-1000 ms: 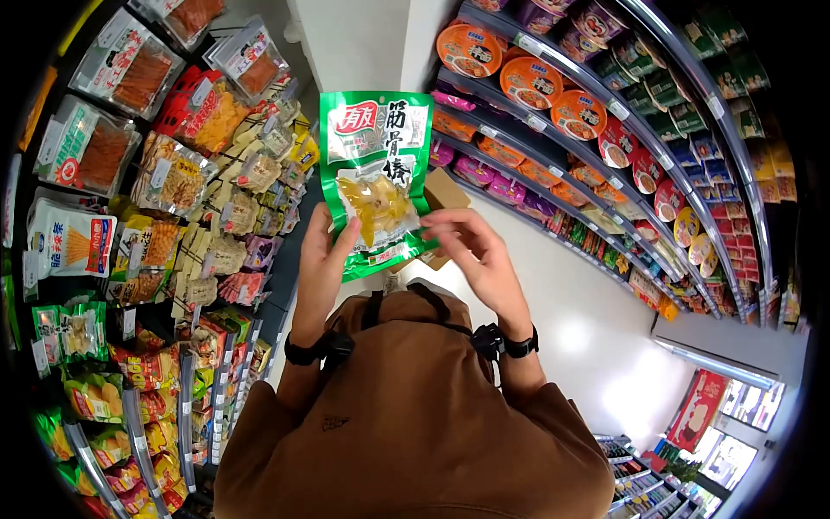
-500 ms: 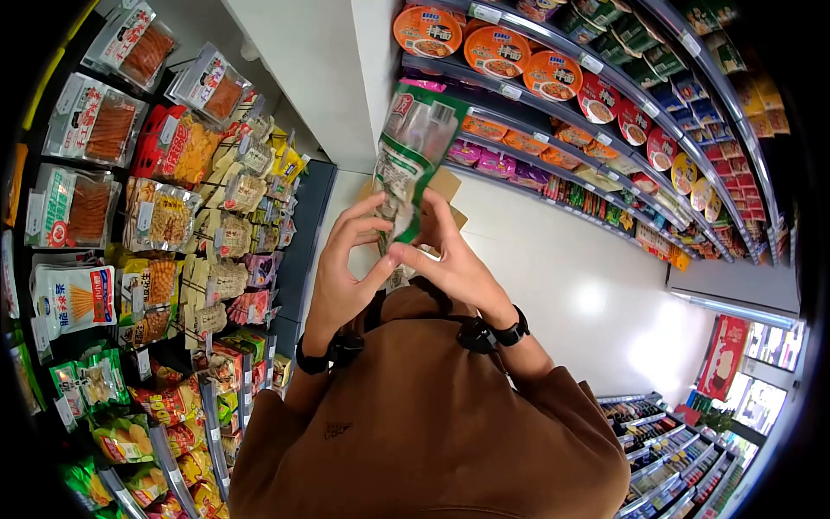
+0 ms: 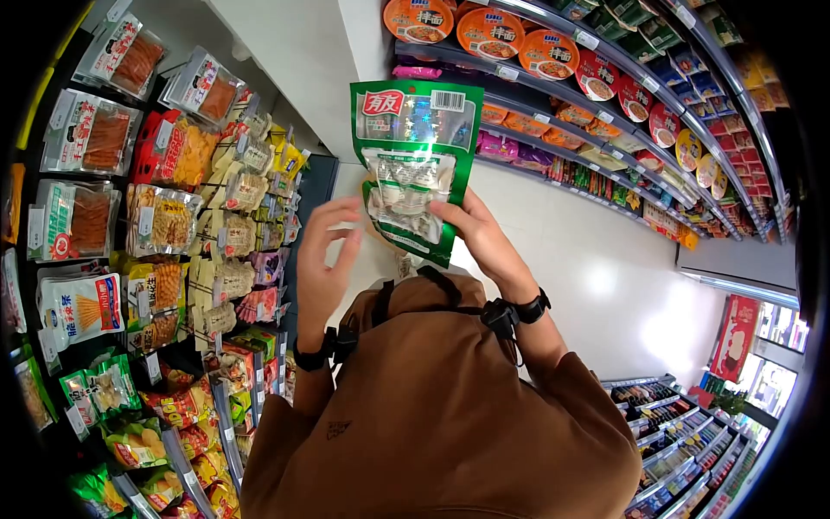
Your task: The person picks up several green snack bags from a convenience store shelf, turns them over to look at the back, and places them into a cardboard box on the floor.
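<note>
One green bag (image 3: 413, 169) is held up in the upper middle of the frame, its top edge uppermost. A second ago its front, with big black characters down it, faced the person; now it has been turned about and the back is showing. To my eye that puts the barcode (image 3: 448, 101) and the pale block of small print (image 3: 408, 173) squarely under the wearer's gaze.

The right hand (image 3: 484, 232) alone appears to bear the bag, gripping its lower right part with the thumb pressed on the near face and the other fingers hidden behind. The left hand (image 3: 324, 255) is just beside the bag's left edge, fingers loosely spread and a little blurred, holding nothing that I can see; whether a fingertip brushes the edge I can't tell.

As for writing, the bag's upper left corner carries a red label (image 3: 383, 103) reading 有友 in white. The block beneath is too fine to read from here. In the upper part of the frame, orange noodle bowls (image 3: 490, 35) on a shelf say "BIG" and 拌面. Along the left hang snack packets (image 3: 91, 134) with red characters, too small to make out. A mark on the brown shirt (image 3: 450, 398) is illegible too.
</note>
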### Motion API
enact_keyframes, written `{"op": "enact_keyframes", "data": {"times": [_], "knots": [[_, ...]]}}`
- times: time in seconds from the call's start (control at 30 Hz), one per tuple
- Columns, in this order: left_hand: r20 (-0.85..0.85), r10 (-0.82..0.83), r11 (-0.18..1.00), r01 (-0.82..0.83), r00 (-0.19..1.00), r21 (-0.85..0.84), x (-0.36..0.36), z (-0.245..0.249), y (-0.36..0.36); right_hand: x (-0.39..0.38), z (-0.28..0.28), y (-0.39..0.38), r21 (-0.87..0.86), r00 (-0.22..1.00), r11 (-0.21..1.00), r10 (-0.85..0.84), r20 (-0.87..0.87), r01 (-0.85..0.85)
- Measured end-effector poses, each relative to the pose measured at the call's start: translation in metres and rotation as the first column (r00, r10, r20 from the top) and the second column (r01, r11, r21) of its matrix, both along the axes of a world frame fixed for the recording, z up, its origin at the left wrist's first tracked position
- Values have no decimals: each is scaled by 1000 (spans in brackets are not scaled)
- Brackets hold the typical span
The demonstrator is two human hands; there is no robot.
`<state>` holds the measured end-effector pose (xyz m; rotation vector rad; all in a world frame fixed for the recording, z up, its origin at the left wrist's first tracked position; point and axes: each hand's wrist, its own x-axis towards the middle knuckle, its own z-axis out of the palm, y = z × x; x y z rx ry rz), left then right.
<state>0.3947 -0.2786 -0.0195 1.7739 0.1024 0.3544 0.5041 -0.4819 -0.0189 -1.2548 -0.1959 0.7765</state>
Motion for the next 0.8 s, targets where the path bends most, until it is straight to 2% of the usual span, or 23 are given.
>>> {"op": "enact_keyframes", "data": {"times": [0.07,0.13,0.2,0.27,0.4,0.63,0.7,0.8], "knots": [[-6,87,989,-87,996,-121,-1,-7,8,-1,9,-4,-24,997,1000,-16,-76,14],[-25,78,993,-80,997,-85,-4,-7,12,0,9,-9,11,990,1000,-7,-144,9],[-76,74,979,-87,994,-182,-6,-4,10,1,11,-12,62,978,998,10,-208,3],[-108,41,979,-61,993,-195,-7,-6,7,0,4,-16,93,968,995,49,-245,-27],[-149,-51,966,11,988,-257,-9,-14,2,-5,3,-16,97,969,994,68,-237,-46],[-178,-52,977,14,983,-211,-13,-19,1,-13,-7,-11,68,969,996,66,-240,-51],[-134,-62,957,21,989,-289,-14,-19,0,-16,-9,-9,56,970,997,58,-237,-46],[-141,-84,958,41,986,-283,-17,-20,3,-21,-9,-8,45,962,998,61,-264,-51]]}}
